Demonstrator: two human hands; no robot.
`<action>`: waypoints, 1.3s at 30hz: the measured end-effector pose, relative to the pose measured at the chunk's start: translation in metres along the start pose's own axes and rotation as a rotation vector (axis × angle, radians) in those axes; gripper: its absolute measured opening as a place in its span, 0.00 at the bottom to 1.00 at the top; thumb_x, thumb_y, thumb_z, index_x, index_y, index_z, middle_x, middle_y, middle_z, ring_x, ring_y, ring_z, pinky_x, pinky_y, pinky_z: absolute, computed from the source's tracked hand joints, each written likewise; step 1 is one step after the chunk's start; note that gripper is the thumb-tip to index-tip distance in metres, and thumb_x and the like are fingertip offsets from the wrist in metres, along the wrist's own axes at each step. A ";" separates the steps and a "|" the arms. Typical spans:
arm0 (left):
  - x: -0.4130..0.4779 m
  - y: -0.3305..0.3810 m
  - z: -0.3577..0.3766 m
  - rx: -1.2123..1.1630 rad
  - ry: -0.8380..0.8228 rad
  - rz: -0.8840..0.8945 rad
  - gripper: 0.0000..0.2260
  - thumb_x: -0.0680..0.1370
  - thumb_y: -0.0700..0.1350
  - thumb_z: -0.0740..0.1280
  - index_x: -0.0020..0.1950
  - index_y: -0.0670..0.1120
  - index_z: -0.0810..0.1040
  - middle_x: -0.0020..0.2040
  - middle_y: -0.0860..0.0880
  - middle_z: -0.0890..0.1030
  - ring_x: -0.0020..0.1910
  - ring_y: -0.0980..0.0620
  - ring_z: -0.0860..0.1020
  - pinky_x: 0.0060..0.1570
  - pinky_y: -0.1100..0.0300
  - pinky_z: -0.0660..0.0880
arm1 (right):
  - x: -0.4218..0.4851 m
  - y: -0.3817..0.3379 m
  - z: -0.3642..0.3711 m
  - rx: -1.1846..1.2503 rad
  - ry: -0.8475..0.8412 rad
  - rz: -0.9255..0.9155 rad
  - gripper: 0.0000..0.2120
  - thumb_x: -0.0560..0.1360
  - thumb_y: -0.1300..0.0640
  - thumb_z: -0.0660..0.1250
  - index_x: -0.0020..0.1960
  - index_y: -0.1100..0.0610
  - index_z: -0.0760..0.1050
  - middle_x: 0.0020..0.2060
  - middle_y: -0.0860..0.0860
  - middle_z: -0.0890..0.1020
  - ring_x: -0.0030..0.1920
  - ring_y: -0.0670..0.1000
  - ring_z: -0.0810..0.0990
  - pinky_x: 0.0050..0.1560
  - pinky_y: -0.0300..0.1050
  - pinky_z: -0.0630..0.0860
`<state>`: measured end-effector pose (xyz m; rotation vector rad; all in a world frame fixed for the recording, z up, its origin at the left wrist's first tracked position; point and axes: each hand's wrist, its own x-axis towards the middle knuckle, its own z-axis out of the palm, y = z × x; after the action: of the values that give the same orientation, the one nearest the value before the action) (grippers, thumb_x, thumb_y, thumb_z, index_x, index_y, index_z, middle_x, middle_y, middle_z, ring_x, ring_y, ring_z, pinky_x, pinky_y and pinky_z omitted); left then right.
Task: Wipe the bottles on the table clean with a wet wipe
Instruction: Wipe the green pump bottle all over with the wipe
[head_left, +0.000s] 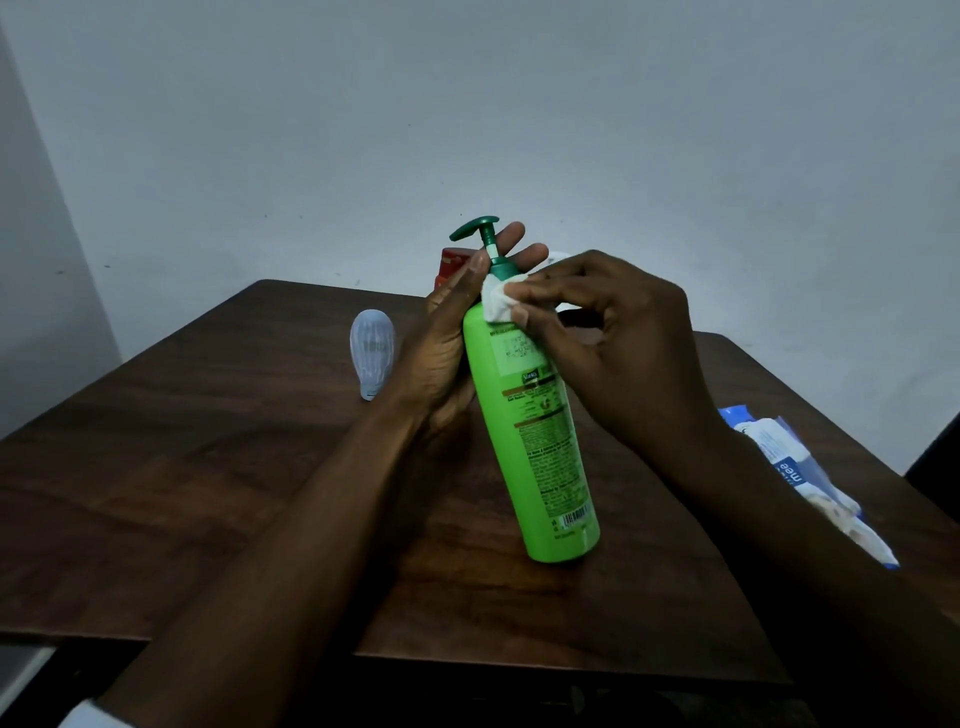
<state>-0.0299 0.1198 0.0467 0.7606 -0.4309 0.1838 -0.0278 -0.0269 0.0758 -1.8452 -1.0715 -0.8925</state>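
Nearest: forearms (291, 519) reaching in low over table (156, 493) edge, meeting at bottle (535, 441) in mid-table. Green, with pump (475, 228), tipped away from camera, printed side up; base low at the table, contact hard to tell. Grip of left hand (447, 343) near the top: thumb in front by the collar, fingers (514, 236) straight behind the pump stem, palm along the side. Likely held so to brace the tilt and offer the shoulder to the other hand. Pinch of right hand (618, 332) on wipe (498, 304), thumb against fingertips, wipe pressed to the shoulder just under the collar. Looks like neck area under cleaning; body below probably yet to do. At right table edge, pack (810, 478) of wipes, near the right arm, handy for a fresh sheet. Left of the hands, apart, pale bottle (372, 356) standing; red thing (453, 262) mostly hidden behind left hand, kind unclear. Probably both waiting a turn.
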 end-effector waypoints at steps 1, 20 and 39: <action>0.000 0.000 0.000 0.002 0.007 -0.002 0.17 0.85 0.48 0.57 0.71 0.44 0.72 0.59 0.47 0.83 0.57 0.50 0.81 0.65 0.49 0.74 | -0.001 0.001 0.001 0.007 0.005 0.008 0.07 0.76 0.58 0.74 0.53 0.56 0.86 0.46 0.50 0.85 0.50 0.46 0.84 0.49 0.50 0.82; 0.005 -0.001 -0.012 0.024 -0.044 0.073 0.23 0.80 0.48 0.61 0.74 0.41 0.69 0.57 0.46 0.83 0.67 0.47 0.75 0.70 0.51 0.70 | -0.007 0.017 0.002 0.066 -0.018 0.346 0.09 0.77 0.56 0.72 0.56 0.53 0.85 0.48 0.43 0.86 0.49 0.38 0.83 0.46 0.23 0.72; 0.006 -0.004 -0.014 -0.081 -0.017 -0.007 0.17 0.86 0.47 0.52 0.69 0.44 0.72 0.60 0.46 0.83 0.61 0.48 0.81 0.64 0.51 0.77 | -0.016 0.037 -0.005 0.297 -0.082 0.348 0.08 0.74 0.59 0.75 0.53 0.57 0.85 0.49 0.49 0.87 0.52 0.47 0.85 0.57 0.49 0.81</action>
<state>-0.0194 0.1268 0.0381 0.6841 -0.4492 0.1525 -0.0013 -0.0481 0.0538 -1.7546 -0.8435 -0.4331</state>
